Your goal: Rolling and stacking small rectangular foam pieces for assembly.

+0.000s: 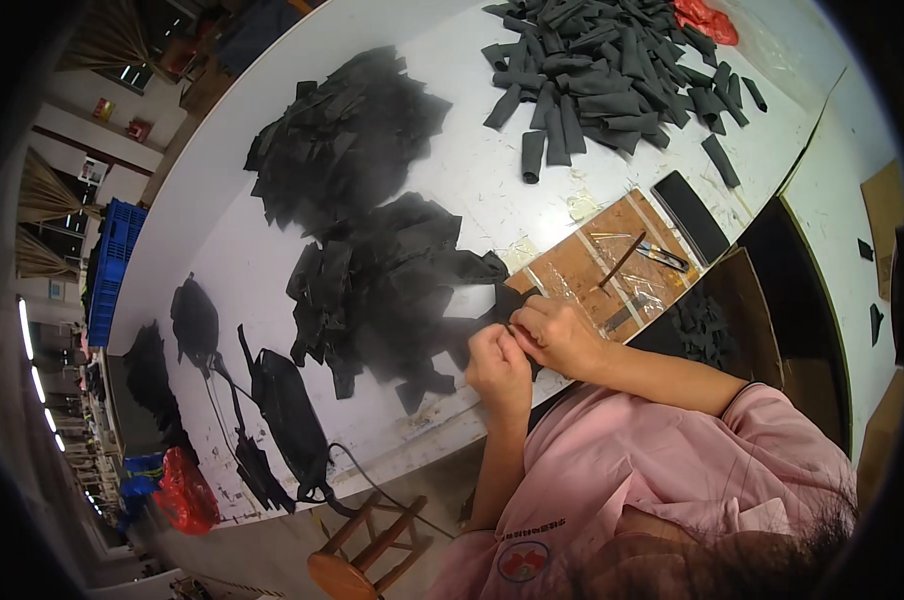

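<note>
My left hand [499, 374] and my right hand [560, 336] meet at the table's near edge, fingers pinched closed on a small piece of black fabric [512, 299]. Most of that piece is hidden by the fingers. Just beyond my hands lies a loose heap of flat black fabric pieces [387, 285]. Close by my right hand is a wooden board [562, 262] with strips of clear tape, a thin brown stick [622, 264] and thread snips [662, 257].
A second fabric heap [347, 140] lies farther back; rolled black fabric tubes [597, 85] are piled at the far right. A black phone-like slab [690, 216] borders the board. Black strapped pouches [290, 408] lie left. A wooden stool [367, 555] stands below; an open box [747, 300] holds black pieces.
</note>
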Available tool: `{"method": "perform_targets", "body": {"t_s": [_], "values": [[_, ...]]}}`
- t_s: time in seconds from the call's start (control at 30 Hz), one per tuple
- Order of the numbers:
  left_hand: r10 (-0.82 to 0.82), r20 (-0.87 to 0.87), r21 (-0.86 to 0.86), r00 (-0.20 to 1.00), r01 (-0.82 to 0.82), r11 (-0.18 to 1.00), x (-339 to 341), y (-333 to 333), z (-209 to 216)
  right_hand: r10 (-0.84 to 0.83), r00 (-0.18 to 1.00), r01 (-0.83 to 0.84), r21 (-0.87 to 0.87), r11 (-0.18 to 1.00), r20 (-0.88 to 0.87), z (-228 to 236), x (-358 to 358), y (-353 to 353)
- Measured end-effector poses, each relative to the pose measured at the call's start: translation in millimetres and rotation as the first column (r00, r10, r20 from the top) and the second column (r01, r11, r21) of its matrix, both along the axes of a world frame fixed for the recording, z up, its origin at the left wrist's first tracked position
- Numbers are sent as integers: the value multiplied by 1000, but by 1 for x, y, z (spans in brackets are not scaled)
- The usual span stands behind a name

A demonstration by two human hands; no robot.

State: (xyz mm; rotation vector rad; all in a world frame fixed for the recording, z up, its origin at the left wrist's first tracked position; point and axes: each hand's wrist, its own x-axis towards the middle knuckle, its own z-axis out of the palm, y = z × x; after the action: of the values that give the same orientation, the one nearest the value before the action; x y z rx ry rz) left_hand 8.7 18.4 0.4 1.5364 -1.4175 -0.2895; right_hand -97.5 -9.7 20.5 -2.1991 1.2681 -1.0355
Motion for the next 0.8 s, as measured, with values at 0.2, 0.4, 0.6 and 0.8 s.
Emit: {"method": "perform_targets", "body": {"t_s": [0.2,0.4,0.6,0.8], "values": [[172,-751,264,638,51,963,-3,-6,12,33,969,-44,-40,998,-244,-7,-4,-5],[97,-994,105,40,338,935,16,-7,8,35,998,-35,17,999,-51,2,0,-1],[-66,-891,132,450,395,909,14,-6,18,-37,967,-2,154,988,251,5,-5,-1],[103,-172,123,980,-83,989,6,-2,2,-1,993,-12,114,993,119,12,1,9]]}}
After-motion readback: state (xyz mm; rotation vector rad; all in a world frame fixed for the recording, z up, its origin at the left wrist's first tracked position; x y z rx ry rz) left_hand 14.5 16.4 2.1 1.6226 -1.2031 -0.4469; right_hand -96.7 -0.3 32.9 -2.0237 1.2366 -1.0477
